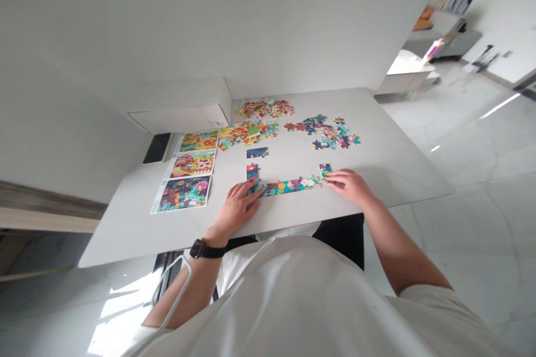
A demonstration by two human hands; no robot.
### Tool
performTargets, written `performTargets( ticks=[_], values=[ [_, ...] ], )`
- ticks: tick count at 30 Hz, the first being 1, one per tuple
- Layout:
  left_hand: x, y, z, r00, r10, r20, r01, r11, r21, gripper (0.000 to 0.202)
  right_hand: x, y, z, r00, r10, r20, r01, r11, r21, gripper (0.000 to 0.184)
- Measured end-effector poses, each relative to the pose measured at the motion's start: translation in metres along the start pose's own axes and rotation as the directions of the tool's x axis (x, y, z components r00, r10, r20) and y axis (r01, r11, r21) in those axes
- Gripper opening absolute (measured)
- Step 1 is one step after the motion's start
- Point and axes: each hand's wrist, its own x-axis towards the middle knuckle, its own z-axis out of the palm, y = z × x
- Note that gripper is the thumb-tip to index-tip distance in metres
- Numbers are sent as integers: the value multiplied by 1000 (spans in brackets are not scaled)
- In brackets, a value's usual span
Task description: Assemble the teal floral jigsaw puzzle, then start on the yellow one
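Observation:
A joined strip of jigsaw puzzle pieces [291, 184] lies near the table's front edge, its left end turning a corner upward. My left hand [240, 206] rests with outstretched fingers on that left corner and hides part of it. At the strip's right end, my right hand [350, 185] has its fingers closed on a purple and teal puzzle piece [325, 169]; the fingertips cover its lower edge. A short dark blue puzzle section [257, 153] sits apart, above the left corner.
Loose dark-toned pieces [330, 133] are scattered at the back right. Yellow-orange pieces [251, 131] and a red-yellow pile [266, 107] lie farther back. Three picture sheets [184, 194], a phone [157, 148] and a white box [180, 117] occupy the left of the table [402, 162].

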Motion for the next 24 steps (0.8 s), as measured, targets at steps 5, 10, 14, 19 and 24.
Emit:
performTargets(
  ticks=[5, 10, 14, 19, 24],
  values=[
    [0, 0, 0, 1000, 5, 3, -5, 1000, -2, 41, -1, -2, 6, 1000, -18, 3, 18, 1000, 4, 17],
    [0, 0, 1, 1000, 12, 11, -12, 1000, -24, 43, 2, -2, 7, 999, -44, 16, 44, 999, -8, 17],
    [0, 0, 0, 1000, 17, 18, -17, 1000, -22, 44, 5, -6, 6, 997, -71, 12, 72, 997, -14, 16],
    [1, 1, -2, 999, 13, 35, -12, 1000, -20, 44, 9, -9, 6, 997, -71, 32, 71, 997, -9, 13],
    [3, 4, -5, 999, -9, 46, 11, 999, -35, 44, 16, -7, 2, 991, -35, 132, 36, 999, -5, 16]
  ],
)
